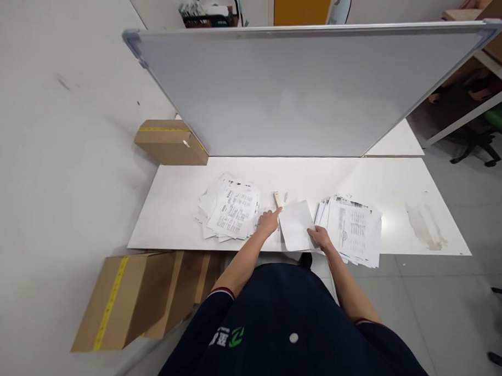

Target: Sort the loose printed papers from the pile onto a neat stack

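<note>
A blank white sheet of paper lies tilted at the front of the white table. My right hand grips its right edge, thumb on top. At its upper left corner, my left hand has the index finger stretched out and the other fingers partly curled, with nothing visible in them. The fingertip meets the near end of a small cream-coloured object, too small to name surely. Left of that hand is a loose pile of printed sheets. A second printed pile fans out beside my right hand, overhanging the front edge.
A whiteboard stands upright across the table. One cardboard box sits at the back left corner; several more boxes stand on the floor below left. An office chair is beyond, at the right.
</note>
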Tool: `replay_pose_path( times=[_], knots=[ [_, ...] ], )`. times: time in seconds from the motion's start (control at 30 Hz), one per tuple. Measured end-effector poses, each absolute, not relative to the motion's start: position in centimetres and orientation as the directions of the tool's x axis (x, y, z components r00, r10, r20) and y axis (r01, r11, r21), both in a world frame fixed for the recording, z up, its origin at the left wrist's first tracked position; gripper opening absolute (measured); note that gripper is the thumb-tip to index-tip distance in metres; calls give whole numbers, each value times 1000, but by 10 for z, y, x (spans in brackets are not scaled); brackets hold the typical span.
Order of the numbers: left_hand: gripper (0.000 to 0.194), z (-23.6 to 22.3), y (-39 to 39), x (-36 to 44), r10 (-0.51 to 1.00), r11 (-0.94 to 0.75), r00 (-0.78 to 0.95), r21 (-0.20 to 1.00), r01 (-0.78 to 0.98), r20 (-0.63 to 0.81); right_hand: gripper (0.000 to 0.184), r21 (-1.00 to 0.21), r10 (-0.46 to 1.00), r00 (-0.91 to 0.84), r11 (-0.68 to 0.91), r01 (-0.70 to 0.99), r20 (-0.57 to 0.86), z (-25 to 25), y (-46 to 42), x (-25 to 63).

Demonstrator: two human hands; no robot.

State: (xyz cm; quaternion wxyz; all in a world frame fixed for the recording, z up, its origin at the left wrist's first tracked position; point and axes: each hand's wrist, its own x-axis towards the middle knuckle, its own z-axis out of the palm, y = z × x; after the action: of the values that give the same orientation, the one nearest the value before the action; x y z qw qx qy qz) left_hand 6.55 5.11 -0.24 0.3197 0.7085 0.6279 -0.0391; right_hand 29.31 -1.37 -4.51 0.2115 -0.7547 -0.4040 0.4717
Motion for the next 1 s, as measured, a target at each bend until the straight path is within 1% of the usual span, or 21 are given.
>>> replay_pose_path(
  times=[0.07,0.17,0.23,0.27,0.33,0.37,0.43,0.5,0.53,0.57,0.63,0.7,0.8,0.9,1.0],
  knots=[
    [60,0,47,62,881,-18,220,436,900,-418,25,-697,816,248,-575,428,-522,-36,-15,301],
    [52,5,34,46,950,-51,192,485,873,-246,30,-705,820,321,-572,419,-475,-22,-21,328],
    [48,8,23,26,989,-2,68,458,889,-129,34,-721,795,417,-590,364,-441,-14,-29,353],
    [48,9,18,14,995,71,-32,425,902,-99,36,-723,771,464,-607,330,-436,-11,-33,366],
    [53,8,9,-10,967,253,-227,336,907,-115,40,-703,728,525,-644,301,-441,-7,-41,390],
    [58,7,6,-21,942,332,-301,289,898,-146,42,-667,707,553,-671,324,-442,-4,-45,401],
    [66,3,1,-41,899,421,-375,215,881,-225,48,-530,667,615,-730,431,-419,2,-49,414],
    [72,-1,-1,-53,886,424,-361,194,885,-290,58,-355,641,693,-764,539,-329,11,-49,416],
    [73,-3,-2,-57,890,407,-338,199,892,-305,64,-299,646,714,-762,575,-271,16,-47,412],
    [73,-5,-3,-59,899,384,-313,206,900,-307,67,-283,665,713,-743,606,-221,20,-44,405],
    [69,-8,-5,-60,919,340,-276,207,917,-282,68,-336,746,639,-661,671,-190,27,-37,382],
    [62,-10,-7,-59,938,299,-252,191,935,-238,65,-429,846,488,-531,731,-217,30,-27,351],
    [48,-11,-11,-55,965,230,-200,182,956,-169,55,-517,943,254,-331,789,-216,25,-13,294],
    [34,-8,-11,-54,979,176,-145,233,956,-144,46,-611,971,11,-159,775,-239,17,-6,237],
    [33,-1,-5,-54,981,171,-131,314,934,-145,37,-732,945,-213,-37,681,-246,14,-3,190]
  ],
)
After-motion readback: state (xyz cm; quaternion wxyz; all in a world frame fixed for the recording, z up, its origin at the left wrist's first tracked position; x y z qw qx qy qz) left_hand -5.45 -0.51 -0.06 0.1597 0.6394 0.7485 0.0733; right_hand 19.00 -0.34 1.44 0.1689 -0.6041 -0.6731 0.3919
